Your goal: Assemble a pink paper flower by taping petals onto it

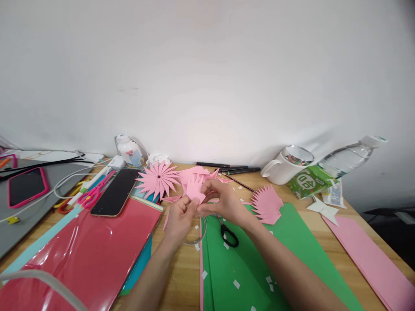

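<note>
Both my hands meet over the wooden table's middle and pinch one small pink paper piece (195,188) cut into pointed petals. My left hand (180,217) grips its lower left edge. My right hand (221,201) holds its right side, fingers curled over it. Behind them lies a finished pink spiky paper flower (158,179). To the right, a pink fringed paper fan (266,204) rests on the green sheet (259,263). Black-handled scissors (228,235) lie on that sheet under my right wrist.
A red plastic-wrapped paper pack (84,255) lies at left with a black phone (116,192) and pink scissors (94,193) beyond it. A white mug (285,167), a toppled water bottle (346,159), pens (227,168) and pink strips (372,259) lie at right.
</note>
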Demonstrator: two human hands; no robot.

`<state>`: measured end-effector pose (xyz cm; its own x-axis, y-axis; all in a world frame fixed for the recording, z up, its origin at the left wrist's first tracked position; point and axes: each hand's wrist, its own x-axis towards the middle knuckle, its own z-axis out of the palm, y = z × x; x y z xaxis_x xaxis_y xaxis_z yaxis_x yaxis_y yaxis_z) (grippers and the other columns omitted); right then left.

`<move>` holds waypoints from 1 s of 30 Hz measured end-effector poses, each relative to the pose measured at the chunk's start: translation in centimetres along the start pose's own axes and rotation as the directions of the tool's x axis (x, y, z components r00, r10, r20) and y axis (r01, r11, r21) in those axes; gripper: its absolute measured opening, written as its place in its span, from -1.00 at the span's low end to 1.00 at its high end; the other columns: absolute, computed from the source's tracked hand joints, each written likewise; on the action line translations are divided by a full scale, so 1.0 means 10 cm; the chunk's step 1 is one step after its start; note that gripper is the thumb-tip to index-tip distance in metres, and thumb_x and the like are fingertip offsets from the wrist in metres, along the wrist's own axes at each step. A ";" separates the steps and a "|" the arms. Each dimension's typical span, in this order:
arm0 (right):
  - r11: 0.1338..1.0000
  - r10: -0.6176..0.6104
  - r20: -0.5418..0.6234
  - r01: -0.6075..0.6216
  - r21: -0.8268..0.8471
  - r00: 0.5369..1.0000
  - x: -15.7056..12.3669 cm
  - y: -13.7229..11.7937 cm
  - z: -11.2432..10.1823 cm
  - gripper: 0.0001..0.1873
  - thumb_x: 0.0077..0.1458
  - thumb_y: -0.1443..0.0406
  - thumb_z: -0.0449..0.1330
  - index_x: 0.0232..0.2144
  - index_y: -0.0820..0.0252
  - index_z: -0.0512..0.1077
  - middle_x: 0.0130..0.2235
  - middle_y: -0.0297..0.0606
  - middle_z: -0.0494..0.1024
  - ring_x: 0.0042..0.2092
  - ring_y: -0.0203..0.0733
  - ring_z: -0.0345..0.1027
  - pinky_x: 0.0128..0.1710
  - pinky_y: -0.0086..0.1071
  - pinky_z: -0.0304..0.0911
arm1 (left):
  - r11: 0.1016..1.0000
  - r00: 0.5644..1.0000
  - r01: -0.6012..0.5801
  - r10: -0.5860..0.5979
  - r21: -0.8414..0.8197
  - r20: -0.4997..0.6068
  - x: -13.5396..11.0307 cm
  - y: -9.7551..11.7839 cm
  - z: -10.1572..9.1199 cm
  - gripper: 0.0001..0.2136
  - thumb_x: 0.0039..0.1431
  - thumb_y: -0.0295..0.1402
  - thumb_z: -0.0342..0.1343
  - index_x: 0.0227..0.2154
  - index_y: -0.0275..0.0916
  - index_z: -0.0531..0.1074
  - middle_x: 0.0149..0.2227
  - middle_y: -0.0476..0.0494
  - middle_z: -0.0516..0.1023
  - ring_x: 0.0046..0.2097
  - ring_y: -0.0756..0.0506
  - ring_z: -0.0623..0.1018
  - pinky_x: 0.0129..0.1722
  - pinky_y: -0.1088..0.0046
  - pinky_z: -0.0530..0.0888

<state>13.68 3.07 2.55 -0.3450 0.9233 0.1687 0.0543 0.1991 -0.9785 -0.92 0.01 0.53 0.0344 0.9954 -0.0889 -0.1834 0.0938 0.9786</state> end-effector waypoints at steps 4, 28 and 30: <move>0.983 0.091 -0.046 -0.083 0.162 0.995 0.01 -0.06 0.00 -0.53 -0.28 0.12 0.41 -0.37 0.16 0.30 -0.43 -0.37 0.44 -0.40 -0.30 0.36 -0.38 -0.40 0.30 | 0.999 0.989 0.023 -0.018 -0.032 0.145 -0.03 0.06 0.02 -0.76 0.05 -0.18 0.15 -0.46 -0.31 0.41 -0.54 -0.06 0.53 -0.55 -0.04 0.52 -0.49 0.48 0.44; 0.990 0.134 -0.164 -0.127 0.054 0.977 -0.01 -0.03 0.07 -0.79 -0.17 0.21 0.29 -0.59 0.21 0.38 -0.58 -0.36 0.43 -0.54 -0.33 0.21 -0.56 -0.44 0.13 | 0.994 0.986 0.075 -0.063 -0.077 0.156 -0.03 0.08 0.06 -0.44 -0.05 -0.16 0.24 0.01 -0.29 0.29 -0.40 -0.14 0.61 -0.43 -0.15 0.61 -0.42 0.38 0.51; 0.991 0.128 -0.121 -0.123 0.047 0.984 0.00 -0.03 0.05 -0.82 -0.15 0.22 0.27 -0.58 0.21 0.39 -0.57 -0.36 0.43 -0.53 -0.32 0.23 -0.55 -0.44 0.14 | 0.994 0.988 0.080 -0.070 -0.070 0.138 -0.03 0.09 0.04 -0.33 -0.06 -0.17 0.25 0.11 -0.30 0.18 -0.45 -0.13 0.61 -0.45 -0.15 0.61 -0.44 0.40 0.51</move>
<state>13.22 2.82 2.81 -0.2192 0.9741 0.0549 0.0520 0.0679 -0.9963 -0.67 -0.21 1.54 0.1822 0.9746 -0.1305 -0.2487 0.1741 0.9528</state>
